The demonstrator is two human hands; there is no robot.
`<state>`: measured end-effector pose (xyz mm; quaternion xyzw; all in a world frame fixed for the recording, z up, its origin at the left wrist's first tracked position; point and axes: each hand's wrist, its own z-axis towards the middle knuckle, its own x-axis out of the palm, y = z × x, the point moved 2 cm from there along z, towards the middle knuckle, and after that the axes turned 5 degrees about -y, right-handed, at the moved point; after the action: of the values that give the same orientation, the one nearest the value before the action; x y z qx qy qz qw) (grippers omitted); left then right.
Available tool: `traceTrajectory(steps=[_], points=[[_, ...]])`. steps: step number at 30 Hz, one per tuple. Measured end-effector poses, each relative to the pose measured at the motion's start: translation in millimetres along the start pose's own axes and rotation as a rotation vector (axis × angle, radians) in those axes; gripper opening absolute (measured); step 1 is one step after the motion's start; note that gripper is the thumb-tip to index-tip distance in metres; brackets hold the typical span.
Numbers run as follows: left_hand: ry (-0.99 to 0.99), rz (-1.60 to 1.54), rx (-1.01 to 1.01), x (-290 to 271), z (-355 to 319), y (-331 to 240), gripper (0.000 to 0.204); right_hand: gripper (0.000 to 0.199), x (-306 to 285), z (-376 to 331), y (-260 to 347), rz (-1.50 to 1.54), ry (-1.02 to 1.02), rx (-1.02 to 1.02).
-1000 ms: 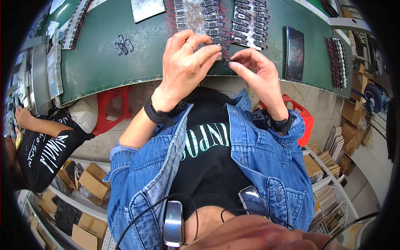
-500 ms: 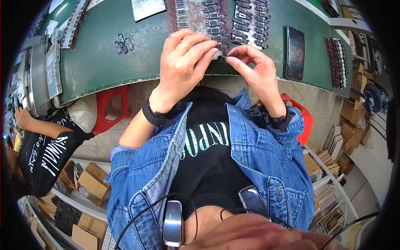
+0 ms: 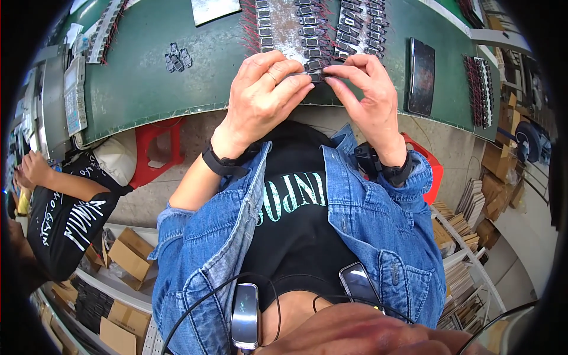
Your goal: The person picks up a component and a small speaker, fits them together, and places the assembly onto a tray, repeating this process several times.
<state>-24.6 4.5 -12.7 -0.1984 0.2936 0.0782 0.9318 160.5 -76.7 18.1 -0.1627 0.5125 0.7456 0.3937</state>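
At the near end of a pale metal strip (image 3: 283, 35), both hands meet over a small black rectangular part (image 3: 316, 77), which looks like a tiny speaker. My left hand (image 3: 260, 89) is closed, its thumb and fingertips at the part's left side. At the right side, my right hand (image 3: 368, 94) pinches with thumb and index finger close together; its fingertips partly cover what they grip. Similar black parts with thin red wires line both edges of the strip. A second strip (image 3: 358, 32) with such parts lies just to the right.
On the green table (image 3: 136, 89) lie a small pile of loose black parts (image 3: 177, 59), a pale flat plate (image 3: 214, 9), a black phone (image 3: 420, 77) and another filled strip (image 3: 479, 92). Red stools (image 3: 157, 148) stand below. A co-worker (image 3: 71, 207) works at the left.
The black part now sits at the strip's near end, between my fingertips. My right hand has shifted slightly right, its fingers straighter. The strips appear a little farther right and lower in view.
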Motion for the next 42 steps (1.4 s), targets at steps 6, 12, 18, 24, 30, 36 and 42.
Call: traceTrajectory(steps=[6,12,18,24,30,36,42], points=[[0.010,0.007,-0.001,-3.0,1.6,-1.0,0.023,0.019,-0.8,7.7,7.3,-0.033,-0.022,-0.051],[-0.149,0.106,-0.170,-42.1,4.2,7.4,0.019,0.016,0.0,52.1,28.8,-0.091,0.114,-0.247],[-0.266,0.211,-0.346,-65.4,-13.4,31.1,0.014,0.013,36.8,69.1,37.6,-0.211,0.263,-0.382],[-0.341,0.330,-0.462,-91.1,-36.1,71.3,0.008,0.016,44.3,58.7,47.3,-0.266,0.250,-0.354],[-0.204,0.356,-0.608,-96.8,-46.9,82.6,0.008,0.023,41.0,51.6,53.1,-0.341,0.423,-0.246],[-0.002,0.587,-0.444,-71.0,-39.4,61.7,0.015,0.027,34.7,40.1,66.7,-0.341,0.434,-0.277],[0.002,0.429,-0.329,-65.5,-62.1,61.0,0.019,0.029,33.2,26.5,58.8,-0.353,0.444,-0.372]])
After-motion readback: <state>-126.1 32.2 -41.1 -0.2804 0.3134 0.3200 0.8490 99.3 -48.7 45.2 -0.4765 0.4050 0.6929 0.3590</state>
